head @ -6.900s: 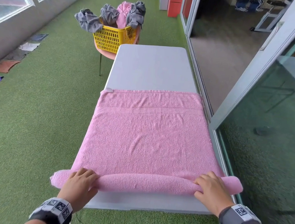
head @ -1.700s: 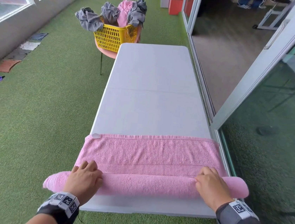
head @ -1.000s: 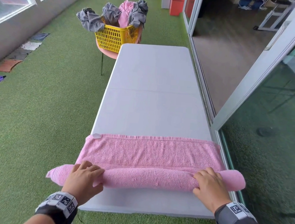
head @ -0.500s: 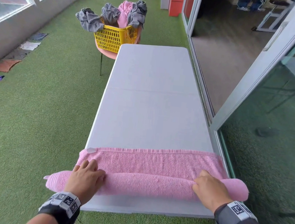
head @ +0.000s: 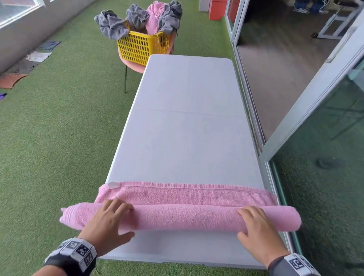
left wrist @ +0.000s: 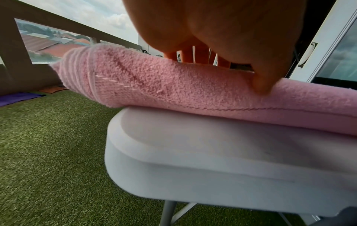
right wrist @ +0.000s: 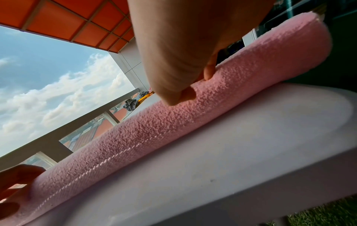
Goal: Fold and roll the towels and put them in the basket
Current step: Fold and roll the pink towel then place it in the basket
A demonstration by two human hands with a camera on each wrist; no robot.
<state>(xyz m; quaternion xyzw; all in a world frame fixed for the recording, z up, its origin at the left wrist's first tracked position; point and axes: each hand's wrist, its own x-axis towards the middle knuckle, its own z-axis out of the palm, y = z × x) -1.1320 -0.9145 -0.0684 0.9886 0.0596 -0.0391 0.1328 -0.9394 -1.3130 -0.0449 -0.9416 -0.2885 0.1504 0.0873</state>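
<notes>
A pink towel (head: 180,219) lies across the near end of the white table (head: 185,138), mostly wound into a thick roll. A narrow flat strip (head: 188,194) remains beyond the roll. My left hand (head: 120,217) rests on the roll's left part, fingers laid over the top and thumb on the near side (left wrist: 260,87). My right hand (head: 250,225) presses the right part the same way (right wrist: 183,94). Both roll ends overhang the table's sides. The yellow basket (head: 141,47) stands past the table's far left corner.
Grey towels (head: 110,24) and a pink one hang out of the basket, which sits on a pink chair (head: 135,65). A glass sliding door (head: 317,96) runs close along the table's right side. Cloths (head: 8,79) lie on the green turf by the left wall.
The roll has grown thicker and the flat part of the towel has shrunk to a narrow strip. Both hands have stayed on the roll, turning it forward.
</notes>
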